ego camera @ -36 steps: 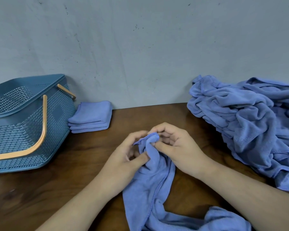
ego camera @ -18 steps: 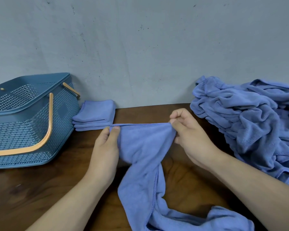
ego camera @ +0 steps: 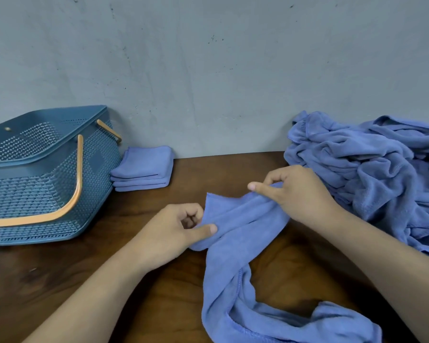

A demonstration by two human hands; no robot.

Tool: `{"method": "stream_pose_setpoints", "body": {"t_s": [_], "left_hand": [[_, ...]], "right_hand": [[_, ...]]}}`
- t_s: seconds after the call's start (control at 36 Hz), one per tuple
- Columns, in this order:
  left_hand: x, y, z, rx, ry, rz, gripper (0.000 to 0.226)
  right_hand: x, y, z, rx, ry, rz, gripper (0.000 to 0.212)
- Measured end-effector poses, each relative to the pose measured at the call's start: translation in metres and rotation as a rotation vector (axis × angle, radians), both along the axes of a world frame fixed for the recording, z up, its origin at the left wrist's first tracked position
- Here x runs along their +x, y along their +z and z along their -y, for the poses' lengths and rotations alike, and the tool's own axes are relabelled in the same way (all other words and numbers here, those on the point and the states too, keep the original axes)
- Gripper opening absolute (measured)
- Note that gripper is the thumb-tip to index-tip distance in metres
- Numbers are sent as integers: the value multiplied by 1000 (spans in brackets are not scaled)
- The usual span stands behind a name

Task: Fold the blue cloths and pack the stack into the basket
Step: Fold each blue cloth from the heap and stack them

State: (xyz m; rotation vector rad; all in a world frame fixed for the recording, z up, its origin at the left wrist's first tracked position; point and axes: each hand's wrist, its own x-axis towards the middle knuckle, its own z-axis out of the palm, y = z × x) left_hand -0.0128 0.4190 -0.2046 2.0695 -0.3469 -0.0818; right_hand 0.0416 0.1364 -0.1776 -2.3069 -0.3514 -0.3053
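A blue cloth (ego camera: 235,246) lies twisted on the brown table (ego camera: 84,276), trailing toward the near edge. My left hand (ego camera: 176,231) pinches its left edge between thumb and curled fingers. My right hand (ego camera: 295,191) grips the cloth's upper right part, fingers curled into the fabric. A small stack of folded blue cloths (ego camera: 143,168) sits against the wall, next to the blue perforated basket (ego camera: 35,179) with orange handles at the left.
A big heap of unfolded blue cloths (ego camera: 372,174) fills the right side of the table up to the grey wall (ego camera: 208,70). Bare wood shows between the basket and my hands.
The cloth was stretched taut between my hands half a second ago. Now my left hand has dropped lower and nearer, my right hand has shifted right, and the cloth's top edge sags bunched.
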Motion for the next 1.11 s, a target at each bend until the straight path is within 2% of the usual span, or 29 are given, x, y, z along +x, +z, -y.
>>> {"method": "stream_pose_setpoints", "body": {"t_s": [0.06,0.14,0.19,0.22,0.28,0.31,0.36,0.42,0.5,0.56,0.61,0.69,0.78,0.83,0.89,0.94,0.97,1.0,1.06,1.08,1.11], "left_hand": [[5,-5,1,-65,127,88,27],[4,-4,7,-16,506,343,16],[-6,5,16,-62,478,424,11],[-11,9,21,-113,387,382,10],[-22,11,35,-202,183,190,26],[-26,10,41,-257,99,79,39],[-28,6,50,-379,32,-72,53],[-24,3,52,-467,83,-111,50],[-14,-3,50,-429,198,-65,31],[-11,-10,47,-348,234,-27,20],[-11,-13,45,-272,233,2,19],[-11,-12,42,-199,191,47,21],[-16,-9,43,-88,127,49,29],[-18,-8,43,24,104,87,31],[-18,-8,42,72,93,142,30],[-18,-5,41,15,82,175,29],[-18,-2,41,-66,80,185,28],[-17,2,39,-169,96,195,29],[-8,3,29,-306,254,244,37],[-1,0,20,-310,367,267,42],[5,-2,11,-277,471,279,44]], "right_hand": [[0,4,1,99,-47,53,52],[-4,13,-1,350,-132,71,59],[-10,22,-8,414,-91,11,54],[-15,27,-13,403,-20,-39,48],[-27,37,-24,353,195,-226,27],[-33,41,-28,327,309,-353,24],[-40,45,-31,319,503,-544,34],[-42,45,-32,399,578,-604,43],[-34,40,-31,446,429,-485,43],[-24,34,-26,343,260,-314,46],[-15,26,-18,140,170,-182,52],[-8,19,-6,-212,206,-185,53],[-8,11,-3,-395,280,-183,58],[-7,5,-6,-439,306,-151,47],[-5,2,-5,-423,302,-167,26],[-5,7,-5,-355,263,-159,22],[-5,11,-6,-245,253,-164,23],[-6,16,-8,-50,252,-189,22],[-8,23,-13,403,238,-271,15],[-7,24,-14,504,214,-274,20],[-6,23,-15,492,193,-244,29]]}}
